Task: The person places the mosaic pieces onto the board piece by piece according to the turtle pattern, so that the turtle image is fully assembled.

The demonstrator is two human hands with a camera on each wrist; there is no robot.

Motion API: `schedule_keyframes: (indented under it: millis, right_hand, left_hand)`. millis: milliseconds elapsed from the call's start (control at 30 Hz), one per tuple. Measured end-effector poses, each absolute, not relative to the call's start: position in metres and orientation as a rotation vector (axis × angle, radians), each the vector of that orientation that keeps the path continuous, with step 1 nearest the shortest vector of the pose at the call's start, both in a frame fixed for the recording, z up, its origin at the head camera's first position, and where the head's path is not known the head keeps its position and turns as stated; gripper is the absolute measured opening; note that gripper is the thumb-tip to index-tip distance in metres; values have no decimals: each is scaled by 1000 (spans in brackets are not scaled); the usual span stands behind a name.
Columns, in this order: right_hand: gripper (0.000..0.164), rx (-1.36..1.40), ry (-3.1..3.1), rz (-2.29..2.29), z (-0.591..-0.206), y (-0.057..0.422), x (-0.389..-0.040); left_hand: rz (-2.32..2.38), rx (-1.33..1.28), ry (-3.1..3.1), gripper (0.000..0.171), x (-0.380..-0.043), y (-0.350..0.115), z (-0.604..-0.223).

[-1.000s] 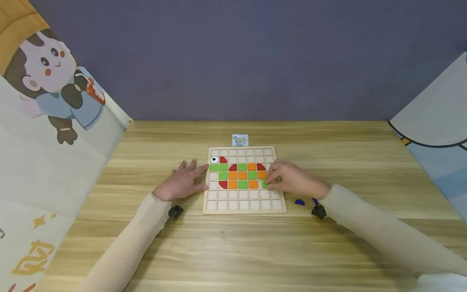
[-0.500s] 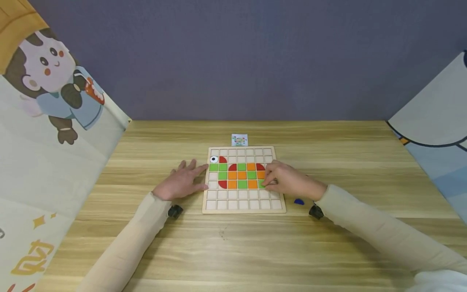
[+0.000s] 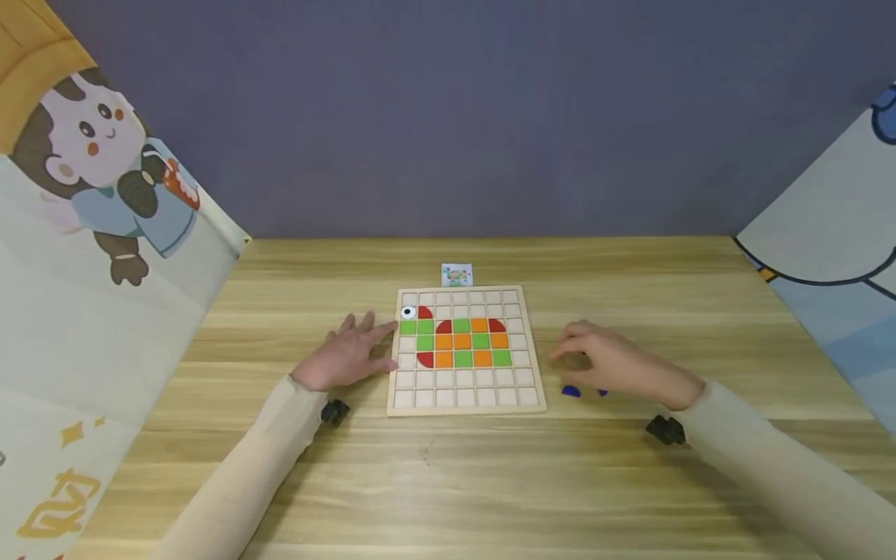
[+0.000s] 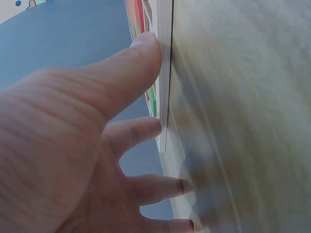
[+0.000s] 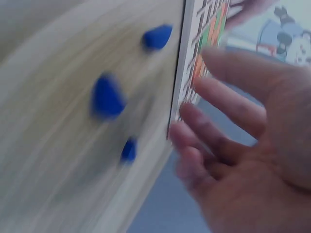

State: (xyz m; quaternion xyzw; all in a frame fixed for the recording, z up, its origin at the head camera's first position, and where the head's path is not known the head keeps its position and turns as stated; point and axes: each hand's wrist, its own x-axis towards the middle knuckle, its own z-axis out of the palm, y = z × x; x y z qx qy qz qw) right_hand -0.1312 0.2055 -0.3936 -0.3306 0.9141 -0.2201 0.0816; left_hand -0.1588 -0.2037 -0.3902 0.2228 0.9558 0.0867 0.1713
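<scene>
A wooden grid board (image 3: 465,411) lies on the table, its cells partly filled with green, orange and red tiles and a white eye tile (image 3: 408,312). My left hand (image 3: 346,354) touches the board's left edge with thumb and index finger, its fingers spread. To the right of the board, my right hand (image 3: 616,362) hovers above the table with loosely bent fingers and nothing between them. Beneath it lie blue pieces; the right wrist view shows three, blurred: a larger blue piece (image 5: 108,97), another blue piece (image 5: 158,37) and a small blue piece (image 5: 129,149).
A small picture card (image 3: 456,274) lies just behind the board. The wooden tabletop (image 3: 420,498) meets a dark blue back panel (image 3: 490,117). Cartoon-printed panels stand on both sides.
My right hand has let go of the green tile, which sits in the board's lower right tile row, and has moved right over the blue pieces. The left hand stays at the edge.
</scene>
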Motion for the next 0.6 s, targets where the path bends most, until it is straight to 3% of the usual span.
schedule_keyframes:
  millis: [233, 600]
  right_hand:
    - [25, -841, 2709, -603, -396, 245, -101]
    - [19, -758, 2796, -704, -410, 242, -96]
  left_hand:
    - [248, 624, 2719, 74, -157, -204, -391]
    - [249, 637, 2730, 74, -157, -204, -392]
